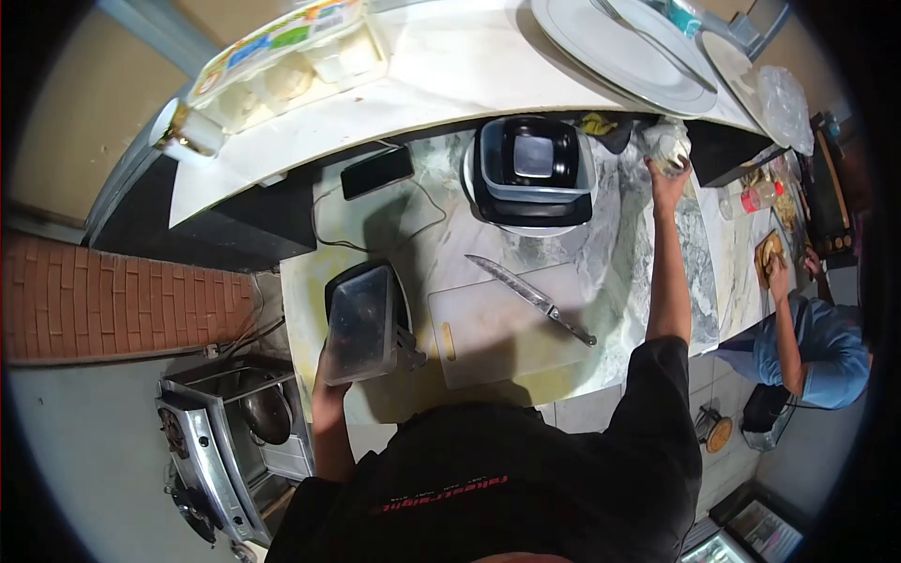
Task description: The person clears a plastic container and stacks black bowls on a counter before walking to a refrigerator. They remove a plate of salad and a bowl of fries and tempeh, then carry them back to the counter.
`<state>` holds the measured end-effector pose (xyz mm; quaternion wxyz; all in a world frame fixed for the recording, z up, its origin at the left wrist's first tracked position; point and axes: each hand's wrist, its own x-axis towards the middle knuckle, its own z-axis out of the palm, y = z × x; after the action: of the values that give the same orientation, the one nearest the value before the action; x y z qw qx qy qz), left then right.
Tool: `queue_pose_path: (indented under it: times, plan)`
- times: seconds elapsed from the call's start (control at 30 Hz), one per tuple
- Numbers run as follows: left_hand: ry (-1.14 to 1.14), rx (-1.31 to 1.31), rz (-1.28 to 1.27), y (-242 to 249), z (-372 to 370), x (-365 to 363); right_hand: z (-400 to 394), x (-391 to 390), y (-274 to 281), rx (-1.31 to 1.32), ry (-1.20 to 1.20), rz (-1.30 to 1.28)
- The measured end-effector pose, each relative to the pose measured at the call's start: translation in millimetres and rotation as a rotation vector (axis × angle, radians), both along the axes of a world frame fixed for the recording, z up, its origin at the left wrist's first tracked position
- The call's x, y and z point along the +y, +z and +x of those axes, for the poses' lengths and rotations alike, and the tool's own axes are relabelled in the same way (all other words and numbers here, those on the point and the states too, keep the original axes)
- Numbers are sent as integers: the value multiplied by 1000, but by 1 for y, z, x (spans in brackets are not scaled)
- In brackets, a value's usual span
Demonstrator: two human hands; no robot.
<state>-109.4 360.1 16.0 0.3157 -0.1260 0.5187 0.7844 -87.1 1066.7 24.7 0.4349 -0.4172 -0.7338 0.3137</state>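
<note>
My left hand (pixel 332 369) is at the near left of the counter, gripping a translucent plastic container (pixel 362 324) from its left side; most of its fingers are hidden beneath. Just behind that container sits a black tray (pixel 394 278). My right arm reaches to the far right, where my right hand (pixel 668 180) is closed around a whitish, partly clear object (pixel 668 145) whose kind I cannot make out. Between my hands, a white cutting board (pixel 497 342) lies flat. Across it rests a large knife (pixel 526 292), its handle toward the right.
Stacked black and clear containers (pixel 537 161) stand at the back. A phone (pixel 376 173) with a cable lies left of them. The raised shelf bears an egg pack (pixel 291 75), a mug (pixel 186 131) and plates (pixel 619 47). At right, another person (pixel 817 352) handles food near a bottle (pixel 755 199).
</note>
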Motion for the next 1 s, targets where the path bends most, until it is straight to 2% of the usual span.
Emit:
queue_pose_path:
  times: [0.17, 0.53, 0.7, 0.73, 0.8, 0.83, 0.9, 0.93, 0.97, 1.0]
  plan:
    - [-77, -6, -24, -7, 2, -2, -11, 31, -17, 72, 35, 69]
    - [-75, -41, -66, -19, -2, 22, -18, 51, -26, -7, 93, 101]
    - [-92, -9, -55, -19, 10, 17, -23, 59, -38, 93, 146, 109]
    - [-93, 1, -54, -21, 12, 17, -16, 61, -42, 6, 168, 164]
    - [-88, 30, -54, -19, 15, 20, 10, 42, -25, -292, 159, 152]
    - [-79, 51, -50, -18, 14, 24, 27, 29, -36, -402, 23, 358]
    - [-59, 85, -36, -18, 1, 34, 58, -67, 15, -352, 194, 407]
    - [-55, 95, -29, -18, -2, 36, 68, -119, 39, -278, 366, 401]
    - [-56, 103, -23, -16, -10, 46, 82, -167, 57, -187, 557, 40]
    - [-65, 112, -19, -14, -11, 47, 91, -216, 81, -200, 675, -73]
